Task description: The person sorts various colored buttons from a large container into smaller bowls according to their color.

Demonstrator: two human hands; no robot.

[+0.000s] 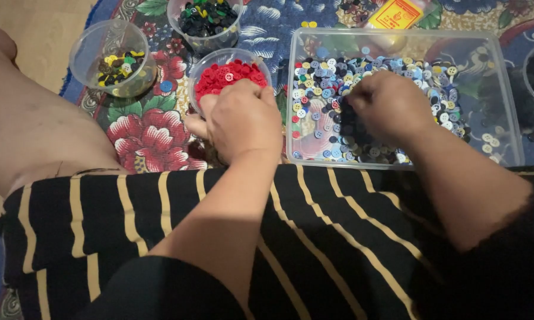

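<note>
My left hand (241, 121) is closed in a loose fist just in front of a round clear cup of red buttons (230, 74); I cannot see anything inside it. My right hand (388, 106) reaches into a rectangular clear plastic tub (498, 89) and its bunched fingers dip into the mixed coloured buttons (350, 74), mostly blue, grey and white. Whether the fingertips pinch a button is hidden.
A clear cup with yellow, black and green buttons (114, 62) stands at the far left. Another cup of dark buttons (206, 21) stands behind the red one. An orange and yellow packet (397, 13) lies at the back. All rest on a flowered mat (151, 139). Black striped cloth (314, 237) covers my lap.
</note>
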